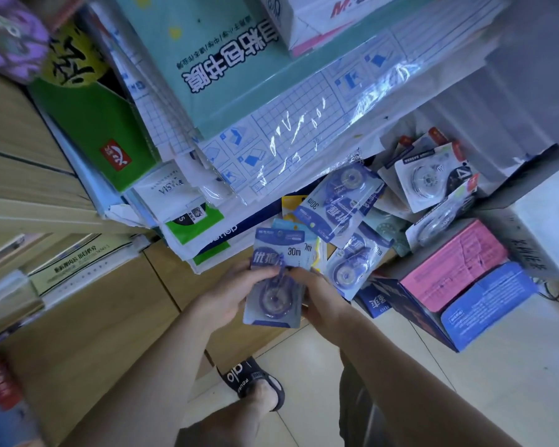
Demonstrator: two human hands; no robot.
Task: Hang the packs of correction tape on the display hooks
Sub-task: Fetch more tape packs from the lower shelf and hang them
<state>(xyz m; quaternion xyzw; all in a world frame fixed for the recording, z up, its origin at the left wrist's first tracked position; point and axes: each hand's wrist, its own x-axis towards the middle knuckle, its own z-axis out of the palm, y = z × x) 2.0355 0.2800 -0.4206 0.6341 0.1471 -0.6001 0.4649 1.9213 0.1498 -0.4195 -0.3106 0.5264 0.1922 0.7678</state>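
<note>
Held in front of the body, above the floor: a stack of blue tape packs [276, 275], fanned slightly, top card marked "30m". Left hand [231, 296] under and beside the stack's left edge, thumb curled over the front of the top pack. Right hand [320, 301] at the right edge, fingertips [296, 271] pinching the top pack near its middle, other fingers hidden behind the cards. More blue packs [342, 201] loose in a heap just beyond, lying over stacked paper goods; white-carded packs [428, 179] near the heap's right end. Pink box [455, 262] beside the heap, blue box [488, 304] touching it. Sandalled foot [255, 385] on the tiles below.
</note>
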